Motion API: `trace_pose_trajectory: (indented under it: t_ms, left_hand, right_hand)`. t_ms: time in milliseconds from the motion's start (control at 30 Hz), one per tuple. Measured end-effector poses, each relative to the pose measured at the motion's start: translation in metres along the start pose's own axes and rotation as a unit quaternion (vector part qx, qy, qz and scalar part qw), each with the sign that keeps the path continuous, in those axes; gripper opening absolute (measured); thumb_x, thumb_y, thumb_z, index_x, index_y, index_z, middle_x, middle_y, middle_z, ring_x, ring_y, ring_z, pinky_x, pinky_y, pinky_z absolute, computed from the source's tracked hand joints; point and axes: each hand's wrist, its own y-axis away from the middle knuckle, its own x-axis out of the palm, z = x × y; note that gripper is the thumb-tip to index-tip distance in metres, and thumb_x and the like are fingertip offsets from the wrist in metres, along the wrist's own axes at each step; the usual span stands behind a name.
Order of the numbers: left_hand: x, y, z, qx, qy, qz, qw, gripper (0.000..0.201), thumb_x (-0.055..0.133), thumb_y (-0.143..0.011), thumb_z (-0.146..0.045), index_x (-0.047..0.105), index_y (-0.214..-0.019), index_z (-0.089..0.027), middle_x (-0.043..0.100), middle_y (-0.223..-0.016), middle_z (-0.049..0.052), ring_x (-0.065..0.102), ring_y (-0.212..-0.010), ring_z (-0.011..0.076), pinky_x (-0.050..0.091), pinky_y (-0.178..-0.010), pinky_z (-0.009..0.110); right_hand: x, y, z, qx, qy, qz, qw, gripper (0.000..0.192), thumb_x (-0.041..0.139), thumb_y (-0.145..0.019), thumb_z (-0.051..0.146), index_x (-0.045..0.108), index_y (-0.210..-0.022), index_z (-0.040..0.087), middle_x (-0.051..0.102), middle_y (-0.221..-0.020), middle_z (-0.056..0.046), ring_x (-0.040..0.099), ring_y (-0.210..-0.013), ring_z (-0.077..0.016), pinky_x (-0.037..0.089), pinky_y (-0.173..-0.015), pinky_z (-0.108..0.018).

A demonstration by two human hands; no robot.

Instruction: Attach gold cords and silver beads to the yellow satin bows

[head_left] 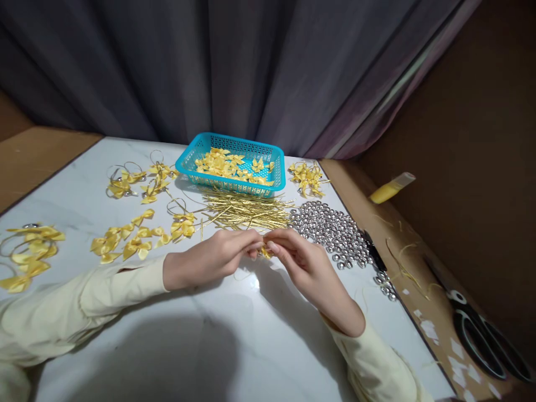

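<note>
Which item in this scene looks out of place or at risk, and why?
The silver bells have spread beyond their heap: a few strays trail along the white table's right edge, close to dropping off. Paper scraps and gold offcuts litter the brown surface near the scissors.

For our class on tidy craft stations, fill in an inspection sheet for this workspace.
Surface: white table, glossy, with shadow near the front edge.
Job's things: small yellow piece pinched between both hands; gold strips; silver bells; loose yellow bows; blue basket holding bows.
Clutter: scissors, yellow tube and paper scraps on the brown side ledge.
Grippers: left hand and right hand meet fingertip to fingertip.
Cables: nothing seen.
Surroundings: grey curtain behind.
</note>
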Motion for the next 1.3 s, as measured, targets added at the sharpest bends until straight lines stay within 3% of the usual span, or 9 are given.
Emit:
trace_pose_trajectory:
  t_ms: [200, 467, 600, 933, 1133, 1300]
  left_hand:
    - [-0.001, -0.001, -0.002, -0.013, 0.000, 0.000, 1.000, 0.020, 0.032, -0.084, -0.004, 0.047, -0.083, -0.017, 0.058, -0.070, 0.000, 0.056, -0.061, 0.0109, 0.041, -0.056, 0.020]
    - [0.000, -0.001, -0.002, 0.002, -0.013, 0.013, 1.000, 0.024, 0.030, -0.076, 0.000, 0.048, -0.079, -0.017, 0.055, -0.069, 0.000, 0.053, -0.061, 0.0110, 0.040, -0.056, 0.020]
    - [0.001, -0.001, -0.001, 0.013, -0.011, 0.009, 1.000, 0.023, 0.031, -0.077, -0.001, 0.049, -0.078, -0.016, 0.056, -0.069, 0.001, 0.053, -0.061, 0.0118, 0.040, -0.055, 0.021]
    - [0.000, -0.002, -0.002, 0.000, -0.002, 0.024, 1.000, 0.023, 0.031, -0.075, 0.000, 0.046, -0.074, -0.017, 0.052, -0.066, -0.001, 0.050, -0.060, 0.0110, 0.038, -0.055, 0.021]
    - [0.001, -0.002, 0.000, 0.002, 0.008, 0.037, 0.999, 0.022, 0.032, -0.079, -0.002, 0.046, -0.074, -0.017, 0.052, -0.067, 0.000, 0.049, -0.061, 0.0113, 0.039, -0.056, 0.021]
    - [0.004, -0.001, 0.000, 0.005, 0.013, 0.039, 0.999, 0.021, 0.033, -0.080, -0.002, 0.048, -0.076, -0.016, 0.053, -0.068, 0.000, 0.050, -0.062, 0.0114, 0.039, -0.057, 0.021]
  right_hand:
    - [0.002, 0.001, -0.003, -0.002, -0.007, 0.008, 1.000, 0.008, 0.045, -0.089, 0.018, 0.052, -0.093, 0.017, 0.066, -0.087, -0.005, 0.062, -0.075, -0.0127, 0.047, -0.062, -0.023]
    - [0.007, 0.002, -0.006, -0.039, 0.061, 0.002, 0.997, 0.012, 0.042, -0.090, 0.015, 0.054, -0.092, 0.017, 0.063, -0.078, -0.002, 0.059, -0.067, -0.0104, 0.042, -0.061, -0.020]
    - [0.010, 0.003, -0.008, -0.043, 0.072, 0.005, 0.996, 0.016, 0.040, -0.089, 0.011, 0.053, -0.095, 0.018, 0.064, -0.083, -0.003, 0.060, -0.073, -0.0129, 0.043, -0.065, -0.022]
    - [0.007, 0.010, -0.007, -0.044, 0.129, 0.074, 0.988, 0.028, 0.036, -0.081, 0.002, 0.048, -0.100, 0.017, 0.062, -0.092, -0.007, 0.060, -0.084, -0.0183, 0.048, -0.070, -0.029]
    - [0.009, 0.011, -0.005, -0.046, 0.185, 0.085, 0.978, 0.030, 0.033, -0.079, 0.001, 0.048, -0.099, 0.016, 0.062, -0.089, -0.008, 0.060, -0.076, -0.0177, 0.048, -0.064, -0.029]
    - [0.011, 0.010, -0.003, -0.027, 0.219, 0.096, 0.970, 0.021, 0.032, -0.083, 0.005, 0.048, -0.092, 0.014, 0.061, -0.081, -0.008, 0.057, -0.065, -0.0167, 0.042, -0.055, -0.027]
